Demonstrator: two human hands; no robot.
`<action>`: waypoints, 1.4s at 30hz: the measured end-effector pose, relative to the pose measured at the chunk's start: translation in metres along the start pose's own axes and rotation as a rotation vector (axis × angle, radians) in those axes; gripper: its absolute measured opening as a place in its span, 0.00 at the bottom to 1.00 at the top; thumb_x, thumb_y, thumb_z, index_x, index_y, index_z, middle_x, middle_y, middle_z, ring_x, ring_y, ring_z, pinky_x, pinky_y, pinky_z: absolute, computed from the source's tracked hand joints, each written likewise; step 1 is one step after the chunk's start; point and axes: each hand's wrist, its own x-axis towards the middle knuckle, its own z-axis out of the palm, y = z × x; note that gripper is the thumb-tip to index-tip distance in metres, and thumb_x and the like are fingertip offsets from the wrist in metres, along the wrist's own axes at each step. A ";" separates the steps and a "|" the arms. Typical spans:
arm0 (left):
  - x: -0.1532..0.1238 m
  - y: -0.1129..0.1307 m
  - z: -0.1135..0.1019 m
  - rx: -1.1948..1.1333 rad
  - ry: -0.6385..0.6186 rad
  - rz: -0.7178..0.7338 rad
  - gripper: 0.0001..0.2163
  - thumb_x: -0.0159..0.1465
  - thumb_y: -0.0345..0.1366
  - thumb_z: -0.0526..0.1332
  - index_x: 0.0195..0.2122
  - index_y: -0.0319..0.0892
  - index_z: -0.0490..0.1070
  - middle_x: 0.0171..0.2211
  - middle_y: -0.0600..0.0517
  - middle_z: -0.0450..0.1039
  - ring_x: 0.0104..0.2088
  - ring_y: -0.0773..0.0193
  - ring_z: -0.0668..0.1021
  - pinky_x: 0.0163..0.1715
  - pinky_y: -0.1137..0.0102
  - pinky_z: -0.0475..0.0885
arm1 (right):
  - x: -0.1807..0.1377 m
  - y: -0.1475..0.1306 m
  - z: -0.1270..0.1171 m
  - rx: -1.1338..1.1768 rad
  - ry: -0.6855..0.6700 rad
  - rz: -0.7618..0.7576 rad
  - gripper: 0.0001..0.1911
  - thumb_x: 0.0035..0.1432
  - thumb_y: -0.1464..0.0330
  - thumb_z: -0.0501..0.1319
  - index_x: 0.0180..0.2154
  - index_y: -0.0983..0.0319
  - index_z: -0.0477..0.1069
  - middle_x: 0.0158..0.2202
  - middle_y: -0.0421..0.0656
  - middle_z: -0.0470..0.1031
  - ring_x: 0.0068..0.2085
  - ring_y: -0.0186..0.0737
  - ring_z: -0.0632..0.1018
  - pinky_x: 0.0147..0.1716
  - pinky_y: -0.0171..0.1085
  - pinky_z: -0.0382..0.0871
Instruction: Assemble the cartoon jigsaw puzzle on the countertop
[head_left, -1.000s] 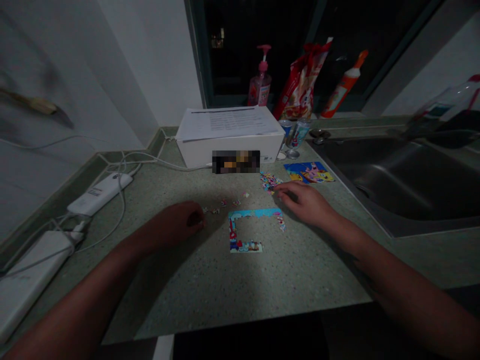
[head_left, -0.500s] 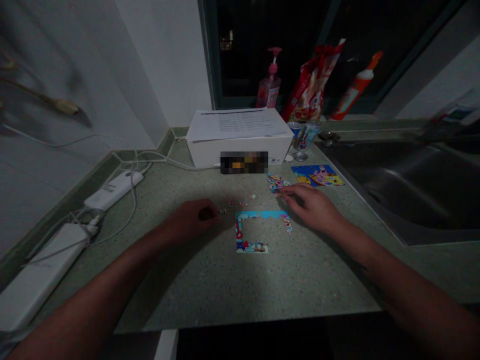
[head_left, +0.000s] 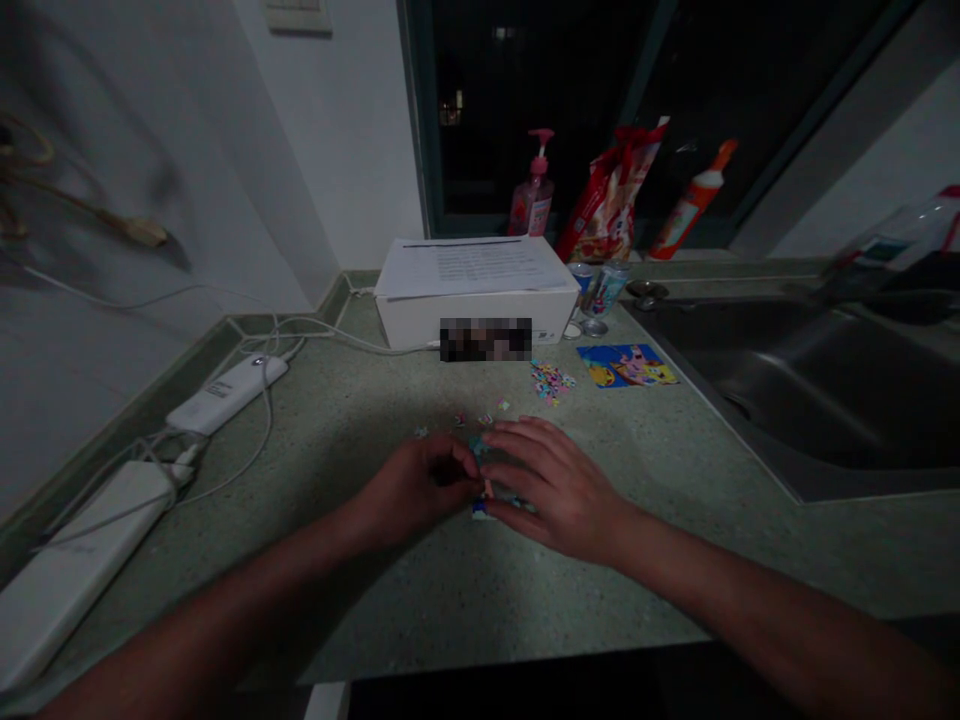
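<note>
1 flat puzzle under r grip

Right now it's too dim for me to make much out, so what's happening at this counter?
A person is doing a small jigsaw on the counter. The left hand and right hand meet over the partly built puzzle, covering most of it. Loose pieces lie just beyond, with a colourful picture card and a white box farther back.

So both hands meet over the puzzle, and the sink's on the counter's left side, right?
No. The head view shows the sink on the counter's right side. The left hand and right hand do meet over the puzzle.
</note>
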 end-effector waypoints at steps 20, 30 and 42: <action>0.011 -0.013 -0.014 0.102 0.201 0.026 0.06 0.62 0.42 0.66 0.36 0.47 0.76 0.35 0.48 0.81 0.36 0.56 0.80 0.40 0.60 0.76 | -0.004 0.025 -0.022 -0.092 0.048 0.058 0.12 0.65 0.69 0.67 0.51 0.58 0.75 0.58 0.51 0.78 0.60 0.52 0.78 0.60 0.57 0.74; 0.027 -0.033 -0.043 0.365 0.477 0.002 0.11 0.63 0.44 0.62 0.42 0.46 0.77 0.38 0.48 0.83 0.40 0.53 0.82 0.45 0.57 0.77 | -0.052 0.046 -0.047 -0.032 0.115 0.468 0.10 0.67 0.67 0.66 0.50 0.55 0.76 0.55 0.48 0.79 0.57 0.52 0.79 0.56 0.58 0.76; 0.025 -0.032 -0.037 0.374 0.460 0.002 0.11 0.62 0.44 0.63 0.42 0.47 0.78 0.38 0.48 0.84 0.39 0.53 0.84 0.43 0.59 0.78 | -0.098 0.017 -0.044 -0.034 -0.081 0.501 0.11 0.67 0.68 0.66 0.50 0.54 0.76 0.56 0.47 0.78 0.59 0.51 0.78 0.57 0.59 0.75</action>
